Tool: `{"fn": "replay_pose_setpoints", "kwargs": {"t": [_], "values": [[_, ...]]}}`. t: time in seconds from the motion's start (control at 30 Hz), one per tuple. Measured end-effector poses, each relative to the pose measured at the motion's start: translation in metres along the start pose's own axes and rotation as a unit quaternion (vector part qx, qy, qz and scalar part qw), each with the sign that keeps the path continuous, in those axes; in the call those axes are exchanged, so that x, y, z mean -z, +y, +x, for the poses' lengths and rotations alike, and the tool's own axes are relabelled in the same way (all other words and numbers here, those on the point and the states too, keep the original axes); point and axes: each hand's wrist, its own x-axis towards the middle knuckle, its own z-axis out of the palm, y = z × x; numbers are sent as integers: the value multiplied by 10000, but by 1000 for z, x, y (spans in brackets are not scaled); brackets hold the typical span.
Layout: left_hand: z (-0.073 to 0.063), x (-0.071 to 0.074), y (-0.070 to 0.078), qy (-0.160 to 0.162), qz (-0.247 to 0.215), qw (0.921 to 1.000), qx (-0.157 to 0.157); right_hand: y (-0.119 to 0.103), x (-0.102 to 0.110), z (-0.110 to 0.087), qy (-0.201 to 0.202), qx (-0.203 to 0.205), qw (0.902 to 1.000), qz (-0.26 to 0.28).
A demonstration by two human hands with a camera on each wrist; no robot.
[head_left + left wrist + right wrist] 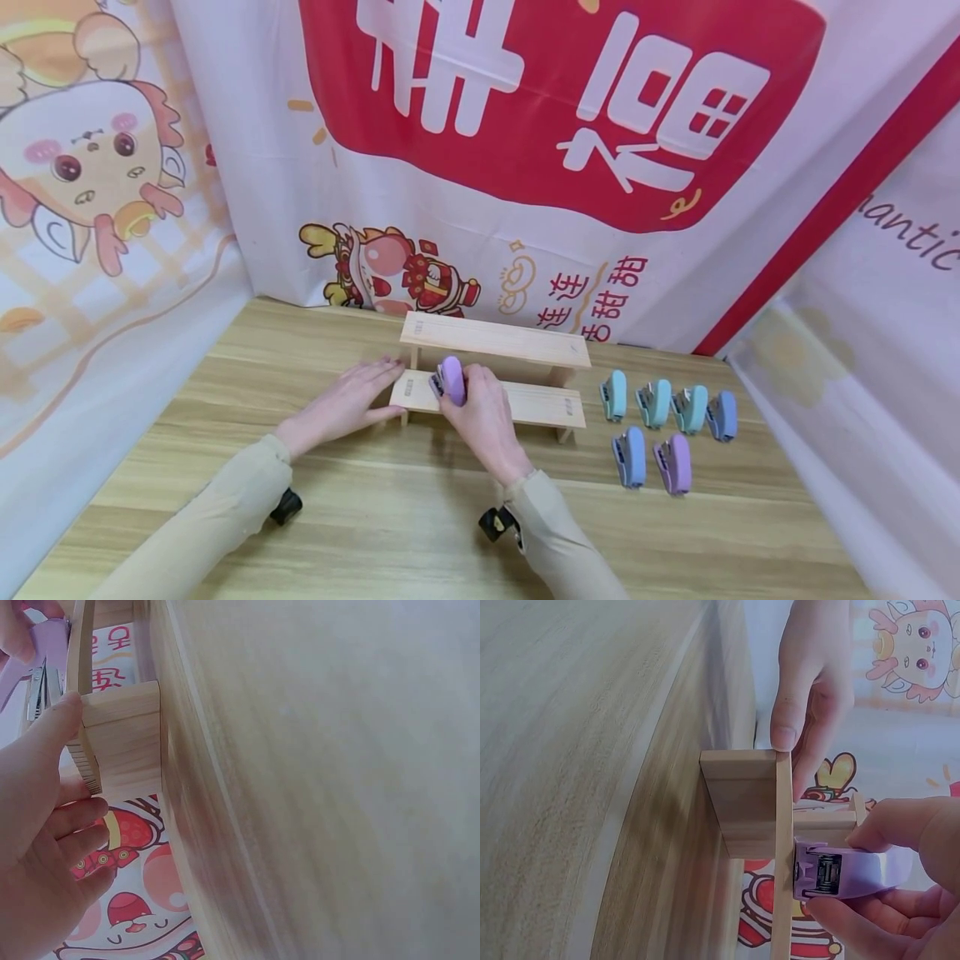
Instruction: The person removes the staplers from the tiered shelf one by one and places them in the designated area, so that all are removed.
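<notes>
My right hand (491, 414) pinches a purple stapler (453, 380) between thumb and fingers. The stapler's base meets the lower step of a two-tier wooden rack (525, 403), toward its left end, as the right wrist view shows from the side. At the rack's left end, my left hand (347, 407) has its fingers extended, and its thumb (60, 724) touches the end of the lower board (85, 757). Bare wood shows on the upper step (495, 339).
Right of the rack, more staplers stand on the wooden table (375, 533) in two rows: teal ones (613, 395) and a blue one (722, 416) behind, another blue one (630, 457) and a purple one (673, 463) in front. A printed curtain (270, 208) hangs close behind the rack.
</notes>
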Motion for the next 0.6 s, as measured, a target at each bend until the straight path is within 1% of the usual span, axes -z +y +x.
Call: {"fn": "replay_pose_setpoints", "kwargs": {"t": [0.17,0.27,0.43,0.6], "values": [[0,1,1,-25,-43,10000,21,4,3,-1,37,-2,10000,8],[0,2,2,-11,-68,10000,32,6,7,-2,12,-107,9999,27],[0,2,3,-28,-59,10000,35,11,14,-4,63,-159,9999,-10],[0,2,3,-112,-21,9999,66,19,21,-6,201,-207,9996,-63]]}}
